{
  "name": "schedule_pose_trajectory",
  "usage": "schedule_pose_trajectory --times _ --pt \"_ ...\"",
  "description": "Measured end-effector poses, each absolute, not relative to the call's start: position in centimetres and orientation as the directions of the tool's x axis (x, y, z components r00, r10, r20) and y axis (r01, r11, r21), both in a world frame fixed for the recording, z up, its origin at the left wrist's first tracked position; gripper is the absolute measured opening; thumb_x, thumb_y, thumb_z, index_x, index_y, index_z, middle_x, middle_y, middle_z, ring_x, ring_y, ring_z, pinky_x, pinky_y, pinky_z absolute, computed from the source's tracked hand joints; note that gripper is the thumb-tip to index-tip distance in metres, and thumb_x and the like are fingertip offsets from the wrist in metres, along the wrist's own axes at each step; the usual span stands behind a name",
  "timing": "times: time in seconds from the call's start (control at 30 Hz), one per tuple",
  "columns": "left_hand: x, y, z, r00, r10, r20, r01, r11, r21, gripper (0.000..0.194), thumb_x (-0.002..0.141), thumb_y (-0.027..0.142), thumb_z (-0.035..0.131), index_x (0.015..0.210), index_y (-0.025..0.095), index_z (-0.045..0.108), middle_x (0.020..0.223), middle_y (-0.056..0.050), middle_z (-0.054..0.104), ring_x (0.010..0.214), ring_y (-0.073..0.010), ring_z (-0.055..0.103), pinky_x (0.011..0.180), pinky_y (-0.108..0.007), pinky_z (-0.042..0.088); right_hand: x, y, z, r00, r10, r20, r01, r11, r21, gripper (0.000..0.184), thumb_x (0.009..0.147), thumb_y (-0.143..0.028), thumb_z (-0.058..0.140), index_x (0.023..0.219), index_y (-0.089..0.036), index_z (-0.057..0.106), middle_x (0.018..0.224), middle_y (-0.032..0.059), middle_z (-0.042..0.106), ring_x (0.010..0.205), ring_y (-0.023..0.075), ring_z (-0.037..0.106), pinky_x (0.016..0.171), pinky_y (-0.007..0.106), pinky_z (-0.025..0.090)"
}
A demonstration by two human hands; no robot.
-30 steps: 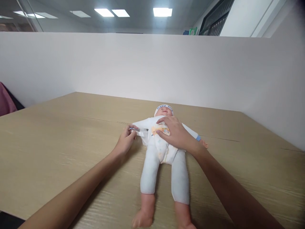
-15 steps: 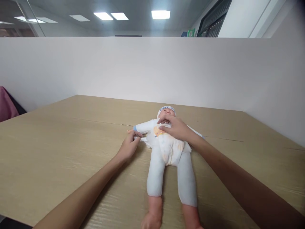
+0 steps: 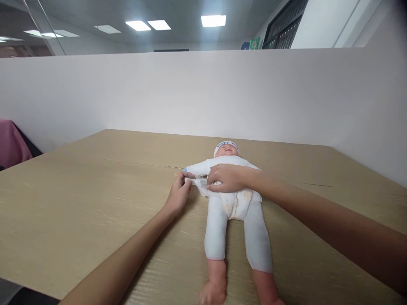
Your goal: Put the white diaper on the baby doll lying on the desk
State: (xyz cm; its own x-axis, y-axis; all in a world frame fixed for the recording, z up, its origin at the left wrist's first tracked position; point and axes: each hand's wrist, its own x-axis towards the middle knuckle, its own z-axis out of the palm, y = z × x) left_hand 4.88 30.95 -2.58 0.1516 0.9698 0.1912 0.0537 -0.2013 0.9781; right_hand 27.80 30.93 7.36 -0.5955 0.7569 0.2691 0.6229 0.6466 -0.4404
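A baby doll (image 3: pixel 216 233) in a white outfit and a lettered white cap (image 3: pixel 219 148) lies on its back, feet towards me. A white diaper (image 3: pixel 234 206) with pale orange prints is around its hips. At the diaper's left side, my left hand (image 3: pixel 178 195) is closed in a pinch on the white fastening tab (image 3: pixel 197 182), which is stretched outward. My right hand (image 3: pixel 229 178) lies across the doll's belly, its bent fingers closed on the front edge of the diaper. That hand covers the upper front of the diaper.
The doll rests on a wide wood-grain table (image 3: pixel 95 203). A white partition (image 3: pixel 178 93) rises behind the table. Something pink (image 3: pixel 12 144), like cloth, shows past the left edge.
My right hand has moved down from the doll's chest to the diaper's front, and its fingers have closed there. The left hand keeps hold of the tab. The whole view has shifted slightly.
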Motion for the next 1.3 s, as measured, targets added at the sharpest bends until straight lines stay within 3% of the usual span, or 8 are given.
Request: schedule_pose_trajectory --times 0.23,0.4,0.57,0.7,0.77,0.97,1.1,1.3 --pt "6.7 31.0 -0.6 0.142 0.966 0.216 -0.106 -0.202 0.974 0.019 0.086 0.028 0.062 0.105 0.025 0.06 0.068 0.007 0.042 0.064 -0.015 0.043 0.064 -0.03 0.035 27.5 32.2 5.7 -0.756 0.646 0.103 0.584 0.738 -0.339 0.042 0.086 -0.019 0.061 0.047 -0.025 0.048 0.055 -0.0016 0.051 0.066 0.0191 0.044 0.079 0.036 0.039" --pt "9.1 29.9 1.1 0.227 0.94 0.254 -0.085 -0.241 0.967 0.024 0.087 0.03 0.065 0.109 0.025 0.06 0.072 0.007 0.043 0.066 -0.0133 0.046 0.064 -0.028 0.038 27.5 31.8 5.3 -0.753 0.643 0.141 0.582 0.751 -0.313 0.036 0.087 -0.022 0.061 0.054 -0.025 0.048 0.065 0.0013 0.057 0.078 0.0231 0.053 0.085 0.039 0.042" --pt "10.5 29.5 1.4 0.149 0.95 0.276 -0.091 -0.265 0.96 0.024 0.09 0.031 0.062 0.112 0.024 0.058 0.073 0.007 0.044 0.065 -0.0125 0.045 0.063 -0.027 0.038 28.2 32.1 4.8 -0.589 0.706 0.392 0.5 0.7 -0.51 0.004 0.081 -0.025 0.062 0.082 -0.024 0.066 0.104 0.0083 0.066 0.11 0.0296 0.059 0.102 0.045 0.047" --pt "11.3 29.4 1.5 0.177 0.942 0.285 -0.087 -0.273 0.958 0.027 0.089 0.026 0.061 0.116 0.025 0.057 0.072 0.008 0.043 0.065 -0.0123 0.045 0.062 -0.026 0.037 28.6 33.2 4.3 -0.329 0.854 0.403 0.257 0.492 -0.832 0.021 0.087 -0.027 0.049 0.102 -0.024 0.063 0.108 0.0058 0.068 0.108 0.0248 0.063 0.101 0.041 0.05" --pt "11.9 29.4 1.8 0.219 0.932 0.287 -0.064 -0.28 0.958 0.026 0.091 0.024 0.061 0.117 0.026 0.057 0.073 0.008 0.045 0.065 -0.0124 0.045 0.062 -0.026 0.037 28.7 33.7 4.1 -0.283 0.88 0.38 0.111 0.424 -0.899 0.022 0.088 -0.029 0.047 0.102 -0.024 0.063 0.111 0.0063 0.069 0.113 0.0237 0.064 0.105 0.039 0.05" --pt "13.8 29.9 2.5 0.286 0.914 0.288 0.067 -0.319 0.946 0.017 0.095 0.024 0.059 0.109 0.025 0.051 0.079 0.006 0.051 0.068 -0.0136 0.045 0.065 -0.028 0.035 28.8 34.3 3.3 -0.258 0.884 0.389 -0.136 0.366 -0.921 0.022 0.09 -0.035 0.049 0.099 -0.024 0.065 0.119 0.0083 0.071 0.119 0.0235 0.065 0.109 0.038 0.051" --pt "14.2 29.7 2.9 0.365 0.878 0.31 0.21 -0.402 0.891 0.016 0.092 0.021 0.063 0.104 0.023 0.052 0.078 0.007 0.04 0.071 -0.0137 0.039 0.067 -0.029 0.033 28.8 34.4 2.8 -0.209 0.895 0.395 -0.219 0.351 -0.91 0.024 0.09 -0.04 0.053 0.099 -0.024 0.069 0.117 0.0066 0.073 0.12 0.0226 0.065 0.106 0.034 0.05" --pt "12.7 29.5 2.7 0.471 0.83 0.298 0.124 -0.397 0.909 0.032 0.095 0.038 0.073 0.118 0.023 0.058 0.082 0.006 0.042 0.073 -0.014 0.038 0.068 -0.029 0.033 28.8 34.5 3.0 -0.212 0.898 0.386 -0.254 0.331 -0.909 0.026 0.091 -0.046 0.057 0.096 -0.024 0.071 0.116 0.0055 0.074 0.118 0.0232 0.065 0.108 0.037 0.052"
